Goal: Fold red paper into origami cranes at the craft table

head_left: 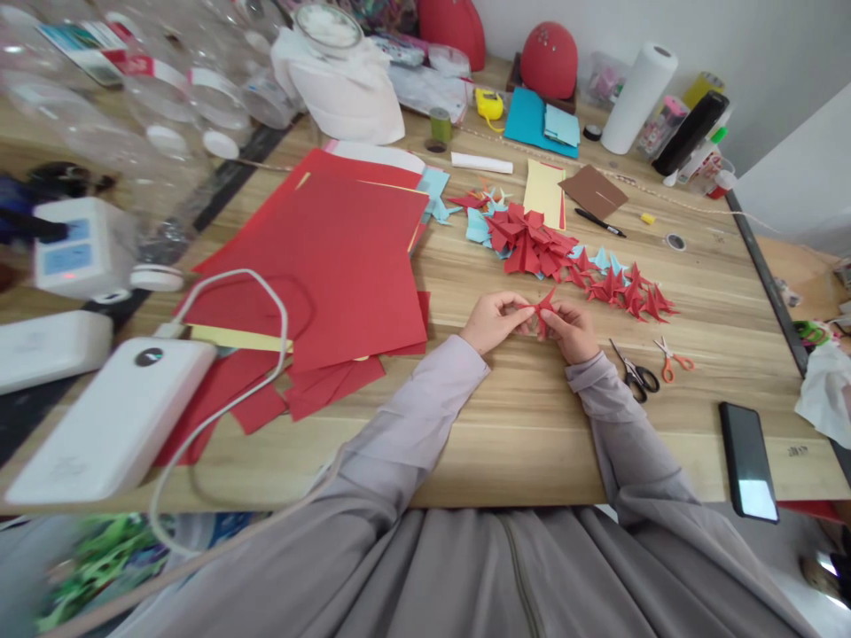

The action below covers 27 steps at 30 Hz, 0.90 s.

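A small folded red paper piece (545, 310) with pointed tips is held up between both hands over the middle of the table. My left hand (497, 321) pinches its left side, and my right hand (572, 330) grips its right side with thumb and fingers. Just beyond them lies a heap of folded red paper pieces (532, 244), mixed with light blue ones (477, 226). More red pointed pieces (625, 288) spread to the right. Stacked red paper sheets (319, 266) lie to the left of my hands.
Black scissors (639, 379) and orange scissors (670, 361) lie right of my right hand, with a phone (748, 461) farther right. A white power bank (113, 421) with a looping cable (283, 319) sits left. Plastic bottles (160, 84) crowd the far left.
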Each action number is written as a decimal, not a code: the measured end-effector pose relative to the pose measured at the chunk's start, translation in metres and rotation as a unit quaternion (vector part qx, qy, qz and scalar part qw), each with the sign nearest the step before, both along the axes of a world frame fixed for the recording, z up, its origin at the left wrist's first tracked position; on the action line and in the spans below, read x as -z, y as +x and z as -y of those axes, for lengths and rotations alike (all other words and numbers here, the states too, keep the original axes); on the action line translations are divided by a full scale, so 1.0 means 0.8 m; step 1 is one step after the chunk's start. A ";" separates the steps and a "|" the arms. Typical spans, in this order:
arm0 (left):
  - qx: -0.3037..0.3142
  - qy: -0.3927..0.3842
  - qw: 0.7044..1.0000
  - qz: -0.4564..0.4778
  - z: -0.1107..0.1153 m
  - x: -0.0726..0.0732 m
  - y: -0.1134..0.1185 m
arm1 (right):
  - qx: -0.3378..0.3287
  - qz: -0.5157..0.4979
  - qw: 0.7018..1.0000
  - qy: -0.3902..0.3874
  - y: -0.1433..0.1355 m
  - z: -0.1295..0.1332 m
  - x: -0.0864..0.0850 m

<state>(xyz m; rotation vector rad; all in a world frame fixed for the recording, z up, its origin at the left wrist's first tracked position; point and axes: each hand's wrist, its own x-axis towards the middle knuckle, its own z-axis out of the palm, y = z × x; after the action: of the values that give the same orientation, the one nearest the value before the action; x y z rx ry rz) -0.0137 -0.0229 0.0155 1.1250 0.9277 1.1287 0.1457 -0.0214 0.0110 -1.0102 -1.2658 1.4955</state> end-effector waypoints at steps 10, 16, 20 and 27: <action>0.057 -0.048 0.997 0.028 0.003 -0.006 -0.001 | -0.005 0.013 1.000 -0.009 0.001 0.002 -0.002; 0.021 -0.050 0.997 0.057 0.003 -0.008 0.000 | 0.011 -0.039 0.999 -0.025 0.003 0.001 0.004; -0.026 -0.051 0.997 0.058 0.004 -0.008 -0.001 | 0.014 -0.036 0.999 -0.038 0.001 0.002 0.001; 0.030 -0.103 0.987 0.119 0.001 -0.009 -0.005 | 0.032 -0.041 0.997 -0.055 0.001 0.001 -0.003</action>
<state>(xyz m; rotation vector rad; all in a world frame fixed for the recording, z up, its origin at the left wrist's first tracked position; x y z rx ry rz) -0.0174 -0.0234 0.0229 0.8245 0.7996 1.0650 0.1463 -0.0222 0.0133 -1.0406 -1.0934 1.5552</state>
